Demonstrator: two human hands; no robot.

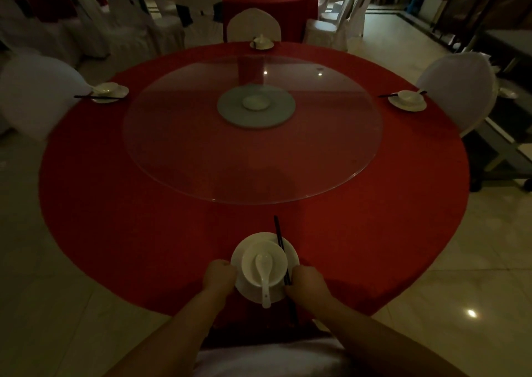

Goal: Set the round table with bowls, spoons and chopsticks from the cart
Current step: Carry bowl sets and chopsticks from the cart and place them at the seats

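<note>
A white plate [290, 251] lies at the near edge of the round table's red cloth [144, 204]. On it stands a white bowl [247, 258] with a white spoon [264, 273] inside, handle toward me. Dark chopsticks [279, 237] lie along the plate's right side. My left hand [218, 274] grips the plate's left rim. My right hand [308, 284] holds the right rim and covers the chopsticks' near part. Three more settings stand at the left [108, 91], far [261, 42] and right [407, 100] places.
A glass turntable [201, 146] on a grey hub [230, 112] fills the table's middle. White-covered chairs stand at the left [31, 91], far side [253, 22] and right [460, 88]. A cart [503, 140] is at the right, beyond the table.
</note>
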